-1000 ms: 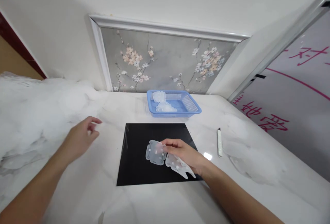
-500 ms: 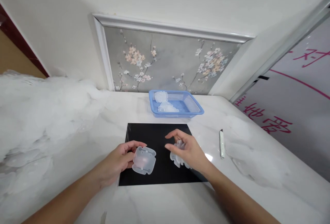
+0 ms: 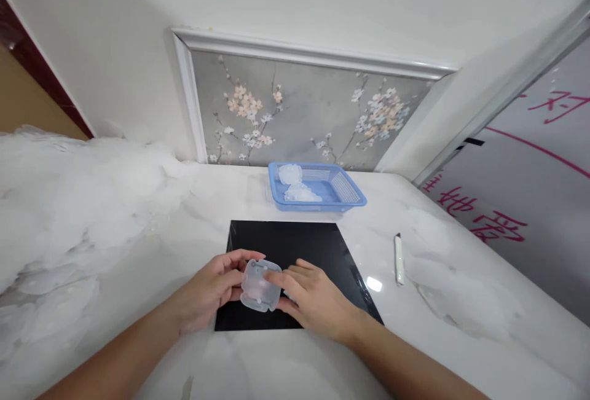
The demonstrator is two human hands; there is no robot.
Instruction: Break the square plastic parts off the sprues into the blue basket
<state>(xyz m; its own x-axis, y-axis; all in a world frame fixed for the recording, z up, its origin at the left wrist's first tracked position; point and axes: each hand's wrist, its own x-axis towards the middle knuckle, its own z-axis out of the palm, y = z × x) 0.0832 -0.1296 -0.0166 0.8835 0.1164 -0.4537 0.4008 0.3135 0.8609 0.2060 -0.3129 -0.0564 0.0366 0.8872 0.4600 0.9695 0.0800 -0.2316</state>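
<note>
The right hand [image 3: 320, 303] has just joined the left hand [image 3: 212, 288] at the translucent white, notch-edged plastic piece [image 3: 259, 295] above the black rectangular sheet [image 3: 295, 239], toward its near-left corner, so both now engage it: left fingers pinching, right fingertips touching, grip unclear.

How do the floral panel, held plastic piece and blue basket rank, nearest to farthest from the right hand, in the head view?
1. Held plastic piece, immediately left.
2. Blue basket, beyond the black mat.
3. Floral panel, behind the basket.

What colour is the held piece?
The piece is translucent whitish, best seen in the head view.
</note>
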